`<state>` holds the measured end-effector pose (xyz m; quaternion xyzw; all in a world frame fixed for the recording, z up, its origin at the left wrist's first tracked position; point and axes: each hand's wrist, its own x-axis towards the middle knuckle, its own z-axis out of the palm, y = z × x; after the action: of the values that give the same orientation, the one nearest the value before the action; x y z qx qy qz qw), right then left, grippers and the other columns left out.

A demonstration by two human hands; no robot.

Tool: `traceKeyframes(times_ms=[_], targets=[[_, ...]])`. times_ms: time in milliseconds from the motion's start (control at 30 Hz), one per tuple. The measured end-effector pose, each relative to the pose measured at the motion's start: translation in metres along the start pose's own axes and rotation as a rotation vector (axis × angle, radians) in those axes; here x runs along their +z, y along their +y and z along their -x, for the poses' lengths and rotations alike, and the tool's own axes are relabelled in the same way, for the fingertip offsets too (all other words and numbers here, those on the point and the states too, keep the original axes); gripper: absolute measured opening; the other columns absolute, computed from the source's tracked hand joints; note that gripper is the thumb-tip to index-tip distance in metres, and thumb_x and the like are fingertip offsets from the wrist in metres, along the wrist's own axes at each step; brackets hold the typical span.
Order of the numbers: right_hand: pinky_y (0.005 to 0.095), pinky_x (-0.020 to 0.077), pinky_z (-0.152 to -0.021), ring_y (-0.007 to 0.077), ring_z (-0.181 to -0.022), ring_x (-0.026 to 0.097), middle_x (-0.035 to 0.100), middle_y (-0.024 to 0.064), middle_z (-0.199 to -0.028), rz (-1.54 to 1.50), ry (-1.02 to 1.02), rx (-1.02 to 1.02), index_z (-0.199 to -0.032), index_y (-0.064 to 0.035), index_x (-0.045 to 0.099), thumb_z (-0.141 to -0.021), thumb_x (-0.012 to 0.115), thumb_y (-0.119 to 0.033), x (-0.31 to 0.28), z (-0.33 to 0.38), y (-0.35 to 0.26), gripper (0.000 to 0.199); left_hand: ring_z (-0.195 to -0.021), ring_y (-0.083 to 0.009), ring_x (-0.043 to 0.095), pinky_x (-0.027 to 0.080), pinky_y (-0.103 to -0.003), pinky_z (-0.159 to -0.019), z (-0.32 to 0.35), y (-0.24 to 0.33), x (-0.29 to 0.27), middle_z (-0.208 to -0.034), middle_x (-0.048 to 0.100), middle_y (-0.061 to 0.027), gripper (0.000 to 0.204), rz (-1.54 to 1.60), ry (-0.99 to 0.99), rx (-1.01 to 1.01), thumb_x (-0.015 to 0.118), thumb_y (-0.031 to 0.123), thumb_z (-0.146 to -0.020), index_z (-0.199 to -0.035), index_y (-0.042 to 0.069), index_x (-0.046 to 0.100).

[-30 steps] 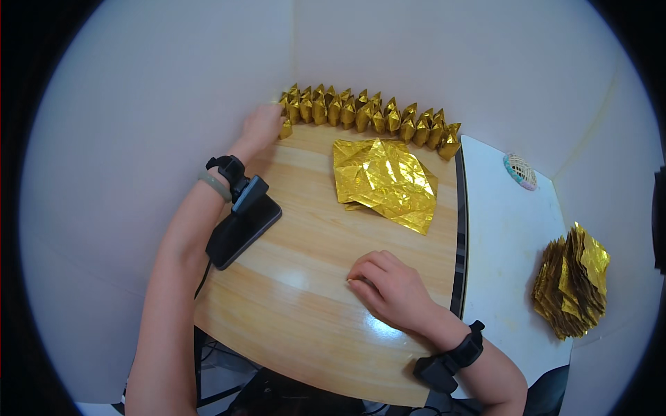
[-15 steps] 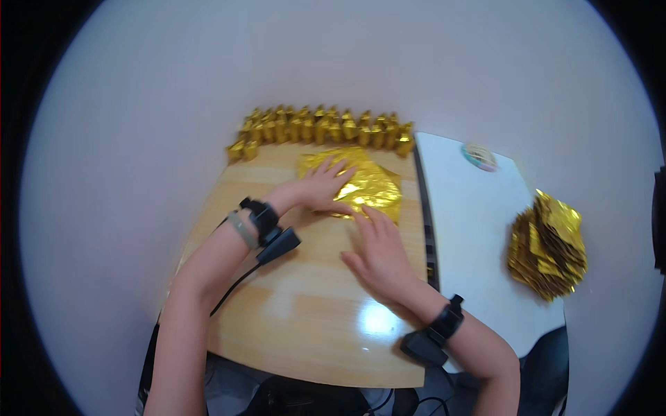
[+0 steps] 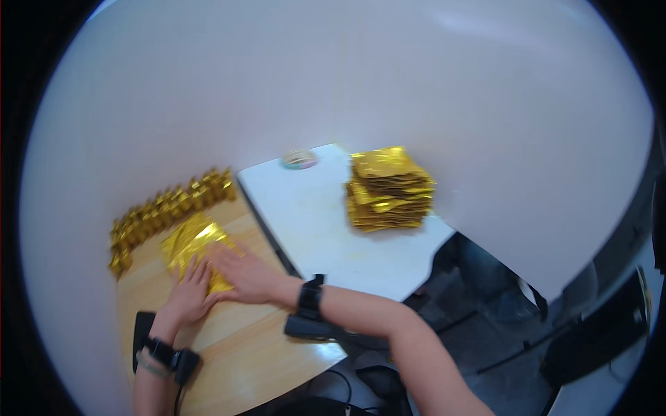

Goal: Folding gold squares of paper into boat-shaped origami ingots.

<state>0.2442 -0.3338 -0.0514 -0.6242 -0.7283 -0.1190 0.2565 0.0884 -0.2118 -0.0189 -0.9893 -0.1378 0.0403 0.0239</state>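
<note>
Both hands lie flat on a crumpled gold foil sheet [image 3: 191, 244] at the far left of the wooden table [image 3: 243, 347]: the left hand [image 3: 189, 295] with fingers spread on its near edge, the right hand [image 3: 246, 276] open, palm down across its right side. To flatten it well, I would press evenly from the middle outward, keeping clear of the row of folded gold foil pieces [image 3: 163, 211] just beyond. A stack of gold foil sheets [image 3: 388, 187] sits well apart on the white table [image 3: 312, 222].

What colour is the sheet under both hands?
Shiny gold foil sheet, clearest in the head view.
</note>
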Motion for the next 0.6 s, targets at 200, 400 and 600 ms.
traceKeyframes(times_ms=[200,400,600], targets=[[0.0432,0.0176,-0.111,0.0309,-0.135,0.026,0.03,0.022,-0.143,-0.184,-0.323,0.05,-0.137,0.0038,0.031,-0.082,0.045,-0.066,-0.01,0.004,-0.002,0.09,-0.14,-0.0313,0.013,0.009,-0.057,-0.109,0.02,0.004,0.002,-0.149,0.019,-0.0176,0.073,0.108,-0.072,0.055,0.04,0.048,-0.091,-0.142,-0.002,0.021],[0.0426,0.0183,-0.111,0.0297,-0.136,0.024,0.025,0.0214,-0.146,-0.047,-0.332,0.097,-0.138,0.0041,0.028,-0.083,0.036,-0.069,-0.01,0.017,-0.008,0.092,-0.139,-0.033,0.015,0.014,-0.048,-0.111,0.03,0.004,0.015,-0.149,0.016,-0.022,0.074,0.291,-0.058,0.084,0.042,0.044,-0.091,-0.142,-0.004,0.017],[0.0431,0.0174,-0.112,0.0305,-0.137,0.021,0.023,0.0211,-0.147,-0.049,-0.353,0.134,-0.139,0.004,0.025,-0.084,0.033,-0.069,-0.007,0.022,-0.026,0.092,-0.137,-0.0361,0.02,0.018,-0.038,-0.111,0.043,-0.004,0.018,-0.145,0.021,-0.0276,0.073,0.351,-0.011,0.207,0.052,0.035,-0.089,-0.138,-0.01,0.023]])
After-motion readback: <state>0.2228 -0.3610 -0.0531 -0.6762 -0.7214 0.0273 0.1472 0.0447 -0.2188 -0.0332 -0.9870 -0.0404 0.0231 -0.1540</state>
